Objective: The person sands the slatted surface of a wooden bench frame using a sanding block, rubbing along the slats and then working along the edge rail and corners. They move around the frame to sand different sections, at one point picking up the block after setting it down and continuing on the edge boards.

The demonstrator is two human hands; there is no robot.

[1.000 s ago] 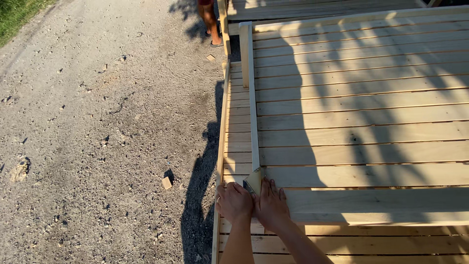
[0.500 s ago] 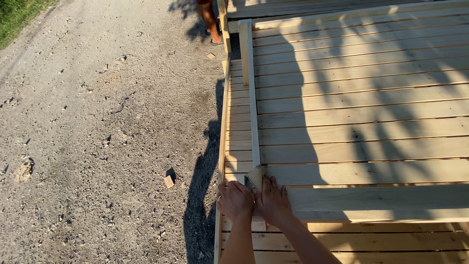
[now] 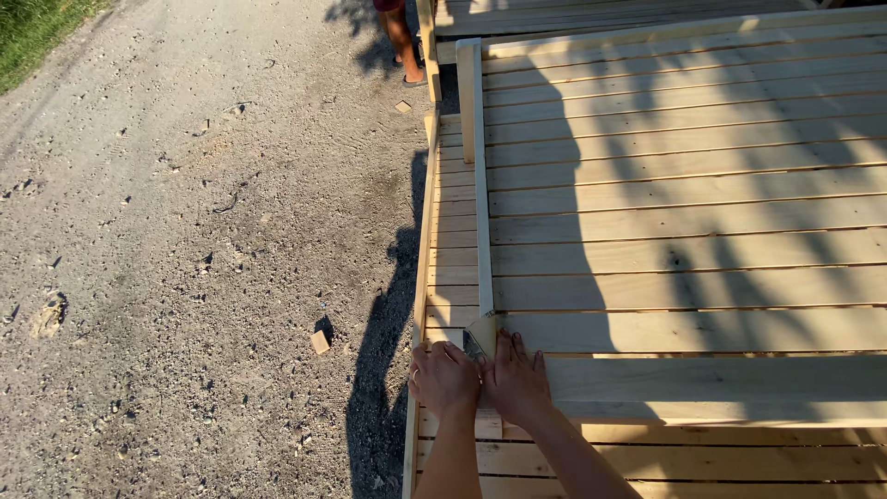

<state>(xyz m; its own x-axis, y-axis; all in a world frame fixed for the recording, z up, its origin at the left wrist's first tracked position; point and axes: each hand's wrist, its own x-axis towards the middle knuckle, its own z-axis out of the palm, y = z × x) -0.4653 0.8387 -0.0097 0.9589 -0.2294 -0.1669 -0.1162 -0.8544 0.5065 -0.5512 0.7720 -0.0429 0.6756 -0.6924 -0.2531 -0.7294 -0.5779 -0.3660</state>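
Pressing the plank (image 3: 721, 383), right hand (image 3: 516, 381) spreads flat; left hand (image 3: 445, 379) seemingly fisted.

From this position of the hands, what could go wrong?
1. Both the left hand and the right hand press at the corner where the long pale wooden rail meets the wide pale plank; fingers could get pinched or catch splinters.
2. The corner sits near the edge of the slatted wooden deck, above the gravel ground; overbalancing seems possible.
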